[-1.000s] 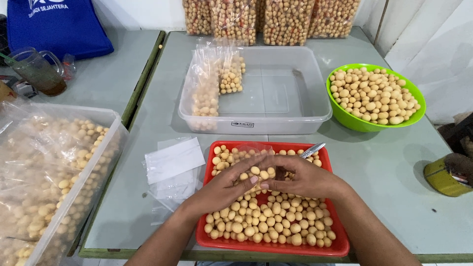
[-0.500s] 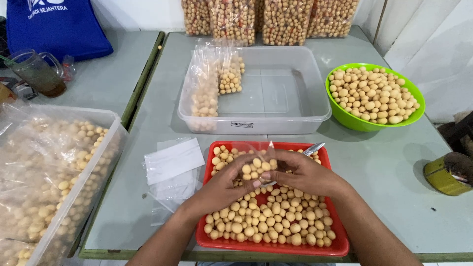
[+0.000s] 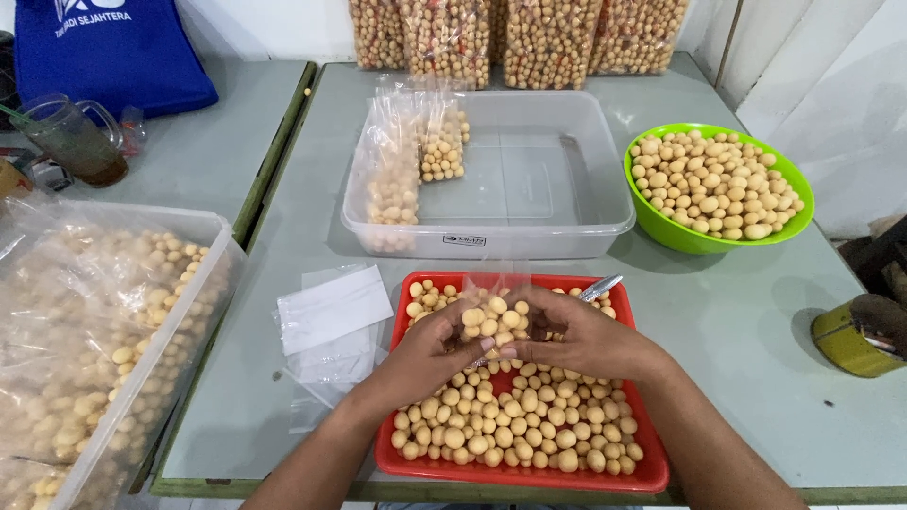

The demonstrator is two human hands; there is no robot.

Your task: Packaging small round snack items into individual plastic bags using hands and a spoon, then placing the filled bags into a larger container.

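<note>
Both hands, left [image 3: 430,354] and right [image 3: 576,340], have fingers closed on a small clear bag [image 3: 491,316] of balls above the red tray [image 3: 652,463], seemingly mid-filling; topping up likely needs its mouth kept open.

Small clear plastic bag [image 3: 491,307] is being held upright over the red tray [image 3: 652,463], its mouth opening upward, its lower part bulging with round tan snack balls [image 3: 487,321]. Left hand [image 3: 425,357] and right hand [image 3: 581,335] are cupping it from either side, fingers pinching at the bag's sides. The tray is lying flat at the table's near edge, filled with one loose layer of the same pale yellow-tan balls, with red floor showing through gaps near its middle.
</note>
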